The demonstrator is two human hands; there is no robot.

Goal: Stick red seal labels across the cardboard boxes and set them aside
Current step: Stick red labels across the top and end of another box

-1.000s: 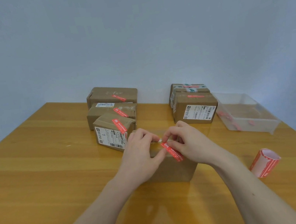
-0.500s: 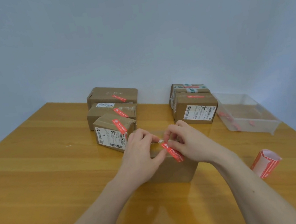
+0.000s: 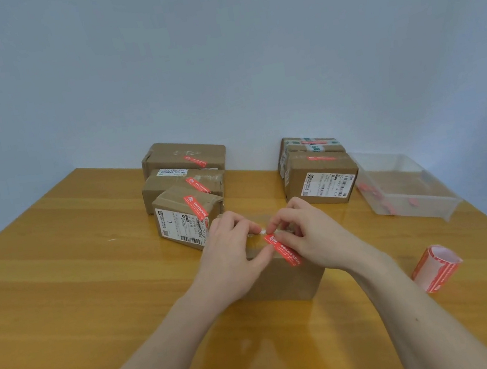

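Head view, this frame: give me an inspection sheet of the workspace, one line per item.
Surface: wooden table, glossy.
Job's things: cardboard box in front of the person with a red seal label running over its top edge; label roll lying at the right; three sealed boxes in a row at back left, two more boxes at back right.
Clutter: clear plastic bin holding red scraps.
Grippers: left hand and right hand both pinch at the label's far end over the box.
Cables: nothing seen.
Surroundings: plain pale wall.
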